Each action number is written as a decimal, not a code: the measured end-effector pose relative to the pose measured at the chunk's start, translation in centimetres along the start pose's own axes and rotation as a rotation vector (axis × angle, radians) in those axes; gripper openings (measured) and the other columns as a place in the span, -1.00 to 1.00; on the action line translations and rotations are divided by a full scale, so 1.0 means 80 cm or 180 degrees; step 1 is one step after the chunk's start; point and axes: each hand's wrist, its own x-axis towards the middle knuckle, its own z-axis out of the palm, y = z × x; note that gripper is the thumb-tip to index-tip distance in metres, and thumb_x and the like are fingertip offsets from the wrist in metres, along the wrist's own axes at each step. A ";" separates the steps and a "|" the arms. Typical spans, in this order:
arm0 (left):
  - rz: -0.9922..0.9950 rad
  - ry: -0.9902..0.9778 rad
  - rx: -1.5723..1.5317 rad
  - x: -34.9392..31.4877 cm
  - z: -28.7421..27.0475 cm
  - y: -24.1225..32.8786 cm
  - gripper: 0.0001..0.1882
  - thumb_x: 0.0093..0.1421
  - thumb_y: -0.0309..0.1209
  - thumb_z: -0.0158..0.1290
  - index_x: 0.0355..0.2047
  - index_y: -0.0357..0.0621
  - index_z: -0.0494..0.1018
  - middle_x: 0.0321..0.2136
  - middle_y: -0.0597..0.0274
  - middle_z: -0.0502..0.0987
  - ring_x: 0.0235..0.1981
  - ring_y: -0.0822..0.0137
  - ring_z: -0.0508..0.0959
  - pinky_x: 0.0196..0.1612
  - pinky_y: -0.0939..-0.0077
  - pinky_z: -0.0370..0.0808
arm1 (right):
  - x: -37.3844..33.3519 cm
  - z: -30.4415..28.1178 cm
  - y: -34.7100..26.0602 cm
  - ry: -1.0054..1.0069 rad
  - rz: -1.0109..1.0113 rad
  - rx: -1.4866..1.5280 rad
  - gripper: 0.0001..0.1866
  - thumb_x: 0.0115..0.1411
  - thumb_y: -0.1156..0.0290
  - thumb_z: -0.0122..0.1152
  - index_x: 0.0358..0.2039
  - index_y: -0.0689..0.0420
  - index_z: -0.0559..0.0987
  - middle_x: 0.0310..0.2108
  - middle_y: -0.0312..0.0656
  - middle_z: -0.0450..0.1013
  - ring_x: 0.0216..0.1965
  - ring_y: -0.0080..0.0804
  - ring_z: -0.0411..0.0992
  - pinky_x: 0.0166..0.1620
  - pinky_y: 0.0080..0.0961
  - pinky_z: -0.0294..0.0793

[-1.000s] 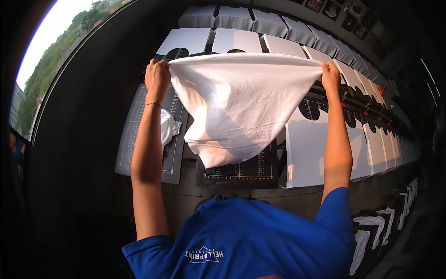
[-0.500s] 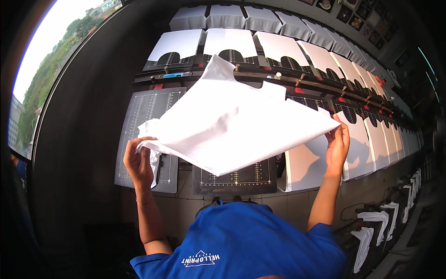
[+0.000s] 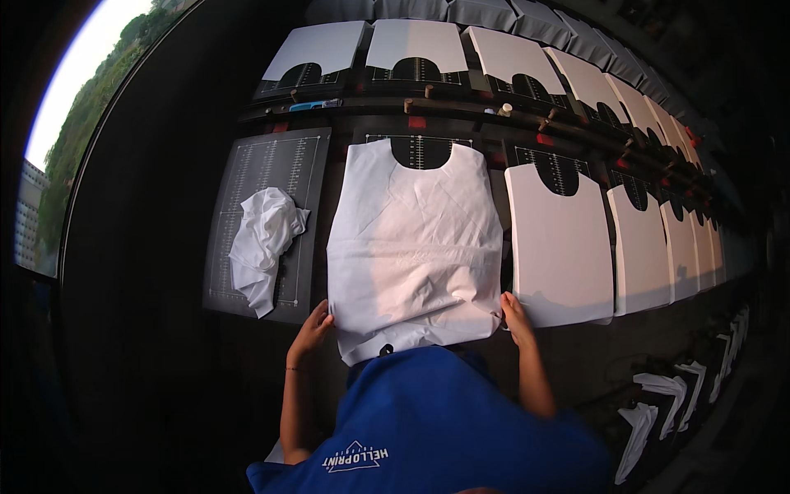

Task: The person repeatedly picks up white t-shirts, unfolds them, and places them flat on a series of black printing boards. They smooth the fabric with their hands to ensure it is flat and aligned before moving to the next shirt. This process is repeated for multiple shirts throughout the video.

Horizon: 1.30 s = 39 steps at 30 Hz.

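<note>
A white cut fabric panel (image 3: 414, 222), with a scooped neckline at its far end, lies over a black board with white ruler marks (image 3: 419, 151) in front of me. Its upper part is fairly smooth, while creases and folds bunch across the lower half. At the near left edge my left hand (image 3: 313, 331) is closed on the cloth, fingertips partly behind it. My right hand (image 3: 516, 319) pinches the near right edge. To the left, a crumpled white cloth (image 3: 266, 239) rests on another ruled black board (image 3: 226, 272).
White panels on boards (image 3: 562, 247) run along to the right, and a second row (image 3: 418, 49) stands beyond a dark rail with wooden pegs (image 3: 407, 106). A blue object (image 3: 309, 105) and a small bottle (image 3: 505, 109) sit on the rail. White cloth strips (image 3: 638, 432) hang at the lower right.
The panel, held up and spread in the air before, now lies on the middle board. Both hands have come closer together and moved nearer to my body.
</note>
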 end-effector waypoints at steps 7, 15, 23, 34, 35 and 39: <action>-0.0965 0.0785 -0.1408 0.061 -0.012 -0.137 -0.62 0.42 -0.11 -0.02 -0.19 -0.23 0.51 -0.47 0.50 0.45 -0.44 0.65 0.33 -0.34 0.70 0.27 | 0.027 0.013 0.078 -0.0568 0.0402 0.0549 -0.53 0.39 -0.01 0.06 -0.02 0.18 0.52 -0.13 -0.27 0.51 -0.09 -0.46 0.42 0.00 -0.37 0.39; -0.0993 0.1165 -0.0355 -0.050 -0.006 -0.151 -0.69 0.41 -0.21 -0.01 -0.31 -0.21 0.49 -0.49 0.48 0.43 -0.43 0.63 0.33 -0.36 0.64 0.29 | -0.085 -0.034 0.111 0.0502 0.0681 0.0001 -0.79 0.34 0.18 0.15 -0.32 0.04 0.55 -0.42 -0.46 0.42 -0.43 -0.67 0.33 -0.46 -0.69 0.26; -0.1442 -0.0976 0.2227 0.061 -0.008 0.106 -0.65 0.31 -0.26 0.10 -0.07 -0.32 0.51 -0.17 -0.14 0.60 -0.24 0.09 0.63 -0.18 0.30 0.52 | -0.010 -0.016 -0.055 0.0282 -0.0151 -0.2171 -0.71 0.30 0.26 0.20 -0.25 0.27 0.61 -0.42 -0.16 0.59 -0.48 -0.42 0.55 -0.37 -0.43 0.51; 0.1970 0.1159 0.3596 0.463 0.056 0.155 -0.66 0.22 -0.47 0.06 0.02 -0.12 0.46 -0.06 0.08 0.47 0.01 0.01 0.41 0.08 0.16 0.36 | 0.324 0.194 -0.253 0.0331 -0.2720 -0.3348 -0.49 0.17 0.31 0.31 0.14 0.09 0.49 -0.18 -0.20 0.48 -0.10 -0.18 0.41 0.00 -0.27 0.40; 0.1919 0.0980 0.3628 0.471 0.054 0.155 -0.71 0.22 -0.47 0.06 -0.03 -0.11 0.46 -0.08 0.11 0.47 0.00 0.02 0.41 0.06 0.16 0.35 | 0.332 0.190 -0.251 0.0275 -0.2853 -0.3264 -0.56 0.17 0.32 0.31 0.07 0.08 0.51 -0.20 -0.23 0.49 -0.09 -0.20 0.40 0.00 -0.28 0.39; 0.1905 0.0494 0.3315 0.481 0.041 0.161 -0.92 0.21 -0.49 0.03 -0.27 -0.12 0.43 -0.25 0.16 0.51 -0.13 0.03 0.49 -0.09 0.17 0.41 | 0.351 0.177 -0.244 0.0091 -0.3404 -0.2484 -0.87 0.22 0.38 0.24 -0.26 0.11 0.52 -0.30 -0.20 0.49 -0.18 -0.11 0.46 -0.15 -0.25 0.45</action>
